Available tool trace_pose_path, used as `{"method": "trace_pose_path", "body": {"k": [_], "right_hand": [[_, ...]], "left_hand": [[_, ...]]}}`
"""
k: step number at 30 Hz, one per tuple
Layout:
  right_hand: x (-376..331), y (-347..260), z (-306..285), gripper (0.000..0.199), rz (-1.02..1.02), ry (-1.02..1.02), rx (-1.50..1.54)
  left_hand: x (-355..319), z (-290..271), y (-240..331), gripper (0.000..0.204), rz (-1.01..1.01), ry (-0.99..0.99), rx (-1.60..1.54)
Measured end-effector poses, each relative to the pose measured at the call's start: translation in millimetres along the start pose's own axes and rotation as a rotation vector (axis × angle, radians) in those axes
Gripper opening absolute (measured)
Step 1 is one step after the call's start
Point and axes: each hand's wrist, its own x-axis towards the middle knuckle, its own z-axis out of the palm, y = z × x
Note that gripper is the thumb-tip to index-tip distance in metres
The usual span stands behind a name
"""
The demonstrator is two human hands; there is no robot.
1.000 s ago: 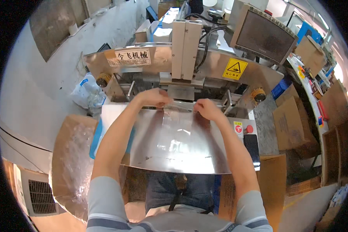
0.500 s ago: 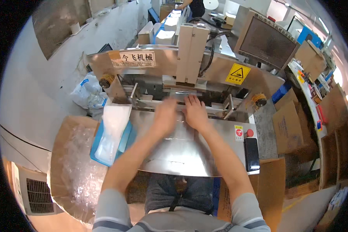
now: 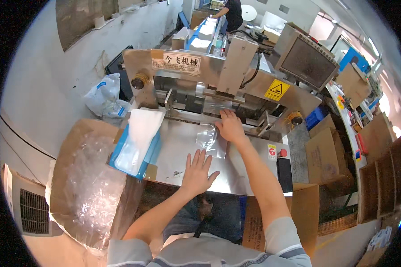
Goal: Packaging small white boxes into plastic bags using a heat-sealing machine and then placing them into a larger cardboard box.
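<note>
My left hand [image 3: 198, 174] lies flat near the front of the metal worktop [image 3: 173, 151], fingers stretched and thumb spread, holding nothing. Farther back, my right hand [image 3: 231, 128] has its fingers extended at the edge of the machine's slot, beside and partly over a clear plastic bag [image 3: 208, 136]. That bag stretches from the slot toward me across the worktop. Above it stands the machine's upright metal column [image 3: 237, 64] with a horizontal bar at its foot. To the left, a stack of whitish plastic bags [image 3: 140, 133] rests in a blue tray [image 3: 154, 149].
A large carton [image 3: 60, 178] full of clear plastic stands at left. A black phone [image 3: 284, 174] and red button [image 3: 282, 152] sit at the worktop's right end. A screen [image 3: 308, 63] and cartons [image 3: 323, 155] are at right. Another person [image 3: 233, 15] works far back.
My left hand has come back from the slot toward me and now lies spread on the worktop. The right hand stays by the slot. The clear bag shows more fully, and the view has shifted.
</note>
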Motion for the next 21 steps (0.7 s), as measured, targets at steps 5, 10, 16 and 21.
{"method": "trace_pose_path", "body": {"k": [5, 10, 16, 21], "right_hand": [[3.5, -0.4, -6.1, 0.055, -0.003, 0.012, -0.009], [10.5, -3.1, -20.9, 0.049, 0.011, 0.026, 0.018], [17.5, 1.0, -24.3, 0.047, 0.026, 0.05, -0.038], [25.9, 1.9, -27.3, 0.052, 0.043, 0.04, -0.063]], "left_hand": [[-4.1, 0.1, -0.3, 0.066, -0.022, -0.034, 0.02], [-7.5, 4.2, -0.5, 0.066, -0.056, 0.0, 0.039], [-5.6, -1.2, 0.7, 0.072, -0.146, 0.04, -0.033], [-2.2, -7.3, 2.0, 0.079, -0.22, 0.197, -0.086]]}}
